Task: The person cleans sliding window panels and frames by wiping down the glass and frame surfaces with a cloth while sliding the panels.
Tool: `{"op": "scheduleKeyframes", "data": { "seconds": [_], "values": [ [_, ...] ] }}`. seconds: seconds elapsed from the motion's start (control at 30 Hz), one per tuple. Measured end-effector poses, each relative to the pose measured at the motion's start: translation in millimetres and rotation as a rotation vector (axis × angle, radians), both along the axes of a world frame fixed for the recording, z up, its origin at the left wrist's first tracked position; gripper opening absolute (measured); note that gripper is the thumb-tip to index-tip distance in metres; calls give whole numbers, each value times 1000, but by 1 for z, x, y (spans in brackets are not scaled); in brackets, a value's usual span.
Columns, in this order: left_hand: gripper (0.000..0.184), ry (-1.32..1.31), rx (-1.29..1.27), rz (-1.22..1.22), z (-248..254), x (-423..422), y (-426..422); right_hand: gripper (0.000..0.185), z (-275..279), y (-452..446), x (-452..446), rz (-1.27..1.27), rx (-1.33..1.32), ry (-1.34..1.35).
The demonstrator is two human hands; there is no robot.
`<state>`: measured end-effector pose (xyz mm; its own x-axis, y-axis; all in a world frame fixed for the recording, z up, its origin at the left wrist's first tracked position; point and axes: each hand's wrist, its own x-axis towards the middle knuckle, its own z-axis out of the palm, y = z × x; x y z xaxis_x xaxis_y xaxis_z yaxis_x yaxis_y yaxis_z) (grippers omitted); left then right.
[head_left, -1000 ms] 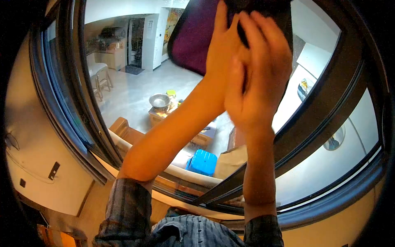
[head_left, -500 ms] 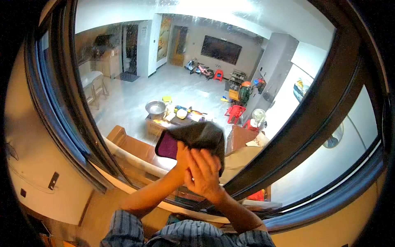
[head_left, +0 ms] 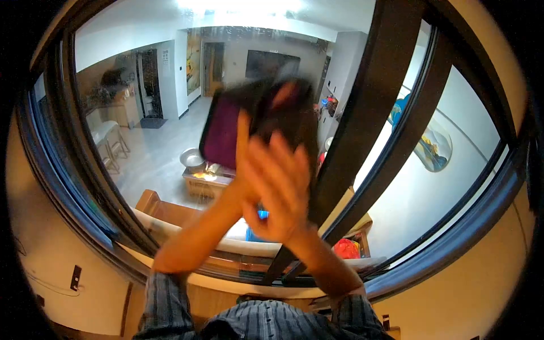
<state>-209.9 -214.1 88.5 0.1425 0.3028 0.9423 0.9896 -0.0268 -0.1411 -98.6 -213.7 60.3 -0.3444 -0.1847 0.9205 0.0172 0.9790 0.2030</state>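
A black and purple pad [head_left: 222, 136] stands in front of the large window pane, blurred by motion. My left hand [head_left: 245, 170] is at the pad, with one finger stretched up along its purple part; its other fingers are mostly hidden by the dark part and by my right hand. Overlapping the left hand from the right, my right hand [head_left: 277, 190] has its fingers stretched upward and slightly apart, over the lower dark part of the pad. Whether the right hand touches the pad itself cannot be made out.
Dark window frame bars [head_left: 354, 107] cross the view right of my hands. Behind the glass are a wooden sofa [head_left: 170, 211], a low table with a metal bowl [head_left: 192, 160], a red item [head_left: 347, 248] and a wall-mounted screen [head_left: 272, 63]. A wall socket [head_left: 75, 277] is at lower left.
Since half a second ago the pad and both hands have moved up the window. Before that they came down from near the top. The view has turned, shifting the window frame leftward.
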Motion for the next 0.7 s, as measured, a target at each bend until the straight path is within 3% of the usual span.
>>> {"op": "scheduleKeyframes", "data": {
  "seconds": [0.13, 0.23, 0.4, 0.53, 0.7],
  "values": [
    [49, 103, 50, 74, 107, 23, 25, 61, 91, 32, 7, 72, 107, 251],
    [50, 100, -136, 148, 123, 19, 38, 55, 99, 54, 14, 80, 110, 298],
    [45, 208, 145, 65, 64, -17, 63, 55, 39, 53, 40, 49, -1, 143],
    [43, 127, 20, 16, -8, -22, 54, 58, -15, 32, 42, 19, -140, 1],
    [41, 21, -186, -60, -147, -26, 25, 52, -119, -14, 43, -42, -193, -121]
  ]
}}
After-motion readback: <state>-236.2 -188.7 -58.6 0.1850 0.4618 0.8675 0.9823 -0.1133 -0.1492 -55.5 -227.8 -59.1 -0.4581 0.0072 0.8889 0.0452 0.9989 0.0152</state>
